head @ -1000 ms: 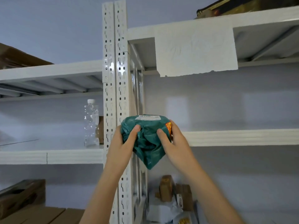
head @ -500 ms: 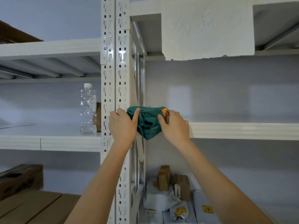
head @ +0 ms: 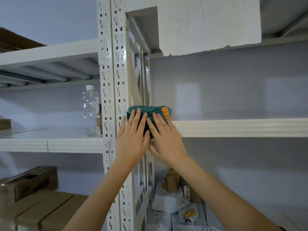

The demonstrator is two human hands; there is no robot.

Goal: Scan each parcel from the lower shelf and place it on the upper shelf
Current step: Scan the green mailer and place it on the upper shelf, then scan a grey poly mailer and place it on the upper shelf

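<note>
Green crumpled plastic parcel [head: 148, 112] sits at the white upper shelf [head: 233, 127] edge, beside the perforated upright post [head: 115, 97]. Left hand [head: 131, 140] and right hand [head: 165, 139] press flat against it, fingers extended, not gripping.

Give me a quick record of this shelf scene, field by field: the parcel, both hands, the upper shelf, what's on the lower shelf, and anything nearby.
parcel: green parcel, crumpled, orange label at its right end, at the upper shelf's left front corner
left hand: open, fingers flat against the parcel's front
right hand: open, fingers flat against the parcel's front
upper shelf: white, only this parcel visible on it
lower shelf: white mailer bags and small cardboard boxes
nearby: clear plastic bottle upright in the left bay
</note>
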